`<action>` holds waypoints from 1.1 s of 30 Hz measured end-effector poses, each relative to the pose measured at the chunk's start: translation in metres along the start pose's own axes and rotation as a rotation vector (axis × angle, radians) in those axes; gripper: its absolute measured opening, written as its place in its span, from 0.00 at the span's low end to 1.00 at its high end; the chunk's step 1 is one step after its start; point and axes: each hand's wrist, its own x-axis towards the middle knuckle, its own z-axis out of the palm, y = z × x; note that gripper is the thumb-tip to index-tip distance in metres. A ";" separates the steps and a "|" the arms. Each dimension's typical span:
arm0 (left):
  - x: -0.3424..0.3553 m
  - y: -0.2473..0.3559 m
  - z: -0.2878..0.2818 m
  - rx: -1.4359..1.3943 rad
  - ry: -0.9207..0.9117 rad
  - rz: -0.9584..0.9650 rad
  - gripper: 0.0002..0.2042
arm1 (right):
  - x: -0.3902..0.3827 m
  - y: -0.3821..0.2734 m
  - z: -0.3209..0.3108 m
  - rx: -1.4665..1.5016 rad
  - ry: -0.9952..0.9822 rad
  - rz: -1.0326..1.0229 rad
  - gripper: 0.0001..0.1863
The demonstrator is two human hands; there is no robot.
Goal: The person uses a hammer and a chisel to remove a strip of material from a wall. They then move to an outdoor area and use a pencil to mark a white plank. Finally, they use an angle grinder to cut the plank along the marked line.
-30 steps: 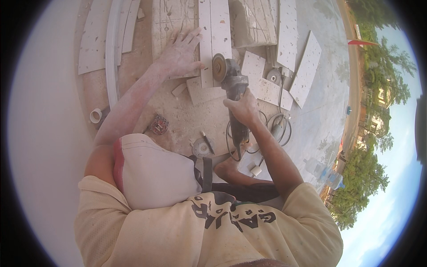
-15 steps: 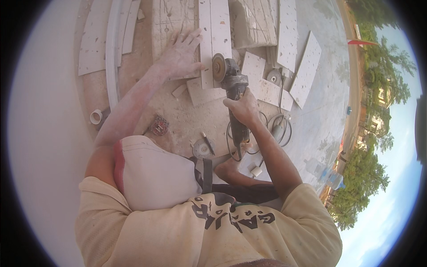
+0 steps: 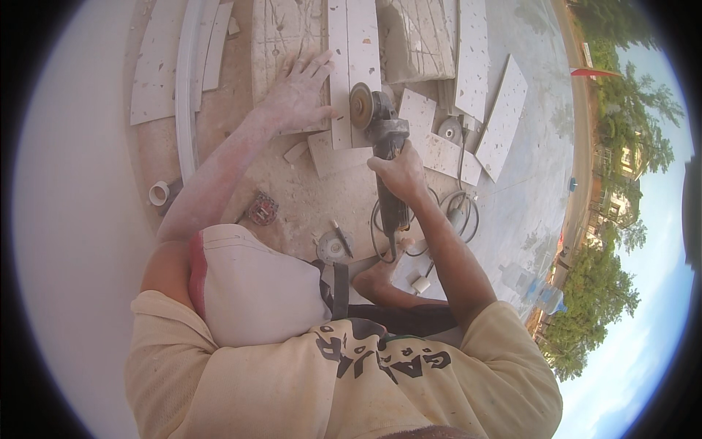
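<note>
My right hand [image 3: 402, 175] is wrapped round the dark body of an angle grinder [image 3: 385, 130]. Its round disc [image 3: 360, 106] is at the near right part of a long white speckled tile strip [image 3: 355, 36], which has a dark line along its length. Whether the disc touches the strip or is spinning, I cannot tell. Dust whitens my left hand [image 3: 294, 95], which lies with fingers spread across a scored pale block [image 3: 289, 25] and the strip's left edge. Beneath the strip's near end is another tile piece [image 3: 336, 157].
More cut tiles [image 3: 503, 117] lie to the right, beside a second scored block [image 3: 417, 40] and a spare disc [image 3: 450, 130]. A power cord [image 3: 468, 219] coils near my foot [image 3: 376, 278]. Left are a metal bar [image 3: 186, 88] and a white pipe end [image 3: 158, 193]. A marker [image 3: 341, 239] rests on another disc [image 3: 331, 249].
The grinder has shifted very slightly away from me along the tile strip. My left hand keeps almost the same place.
</note>
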 end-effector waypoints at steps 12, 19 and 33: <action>0.000 0.001 -0.001 -0.004 0.001 -0.002 0.43 | -0.002 -0.010 -0.004 -0.009 -0.052 0.042 0.38; 0.001 -0.003 0.004 -0.007 0.012 0.009 0.43 | 0.000 -0.012 -0.005 0.016 -0.081 0.067 0.38; 0.002 -0.001 -0.003 0.007 -0.031 0.021 0.44 | 0.015 -0.012 -0.001 -0.014 0.046 -0.034 0.35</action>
